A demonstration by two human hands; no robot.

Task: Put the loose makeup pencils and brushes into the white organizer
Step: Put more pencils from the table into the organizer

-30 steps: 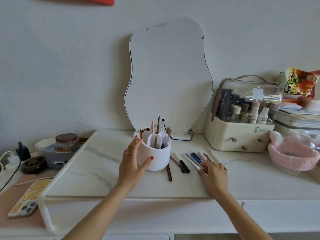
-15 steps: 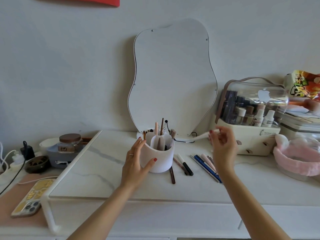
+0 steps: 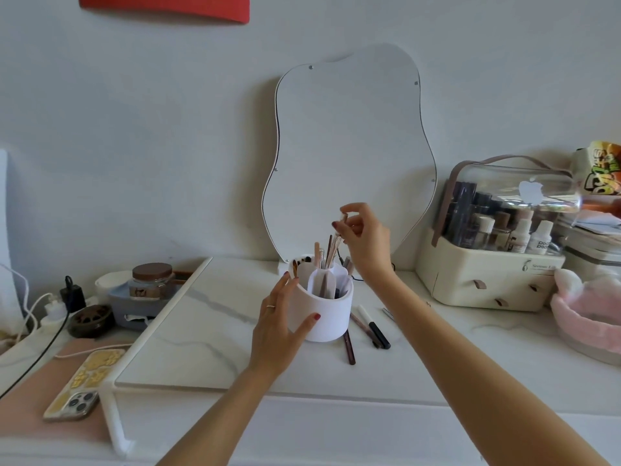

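The white organizer (image 3: 327,317) is a round cup with inner dividers, standing on a marble-look board and holding several brushes and pencils. My left hand (image 3: 279,322) wraps its left side. My right hand (image 3: 364,237) hovers just above the cup, fingertips pinching the top of a thin pale pencil (image 3: 337,242) whose lower end dips into the cup. To the right of the cup lie a dark brown pencil (image 3: 348,348), a white-and-black pen (image 3: 373,326) and a brown pencil (image 3: 361,326). My right forearm hides other loose pencils.
A wavy mirror (image 3: 349,146) leans on the wall behind the cup. A cosmetics case (image 3: 494,260) with a clear lid stands at right, a pink headband (image 3: 584,314) beyond it. At left are a jar (image 3: 151,280), a dark bowl (image 3: 90,319), cables and a phone (image 3: 85,385).
My right hand lifted a thin pale pencil from the pile on the right and carried it left, over the organizer. My left hand stayed on the cup.
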